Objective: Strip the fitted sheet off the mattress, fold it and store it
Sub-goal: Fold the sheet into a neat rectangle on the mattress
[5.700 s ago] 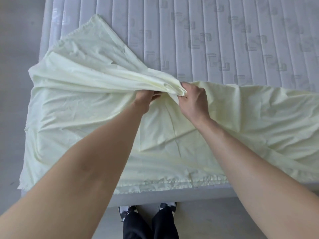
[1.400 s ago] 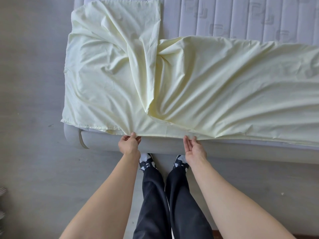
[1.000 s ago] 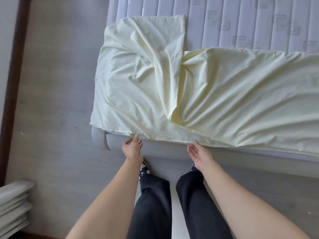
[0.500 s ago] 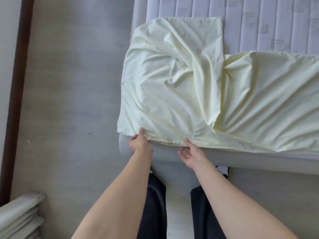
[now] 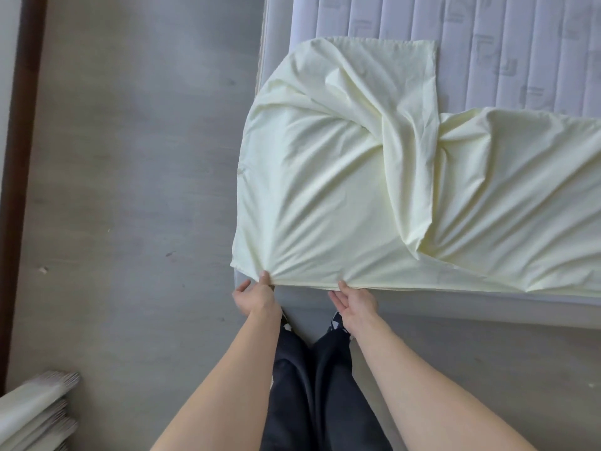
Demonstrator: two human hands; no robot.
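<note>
Nearest the camera, two bare forearms reached forward over dark grey trousers (image 5: pixel 312 385), with black-and-white patterned footwear (image 5: pixel 335 322) partly showing below the hands. Left hand (image 5: pixel 257 296) pinched the near hem of the pale yellow cotton fitted sheet (image 5: pixel 341 190) close to its near-left corner, fabric gathered into radiating creases at the grip. Right hand (image 5: pixel 356 301) sat just right of it at the same hem, palm turned up, fingers fairly straight with tips touching or slipped under the sheet edge; whether it actually gripped cloth could not be told.

The sheet lay loose on top of the bed, off the mattress corners, bunched and partly folded over itself. One long flap ran from the far-left part down toward the near edge, overlapping a wider section that spread off the right side of the view. The near hem hung just over the grey upholstered bed frame (image 5: pixel 455 307).

Beyond the sheet, the white quilted mattress (image 5: pixel 487 37) with vertical stitched channels and a faint grey logo pattern was bare.

Left of the bed was the grey wood-look floor (image 5: pixel 130 157). A stack of pale folded or slatted items (image 5: pixel 32 415) showed at the bottom-left corner, kind unclear. A dark brown vertical strip (image 5: pixel 19 157) ran along the far left edge.
</note>
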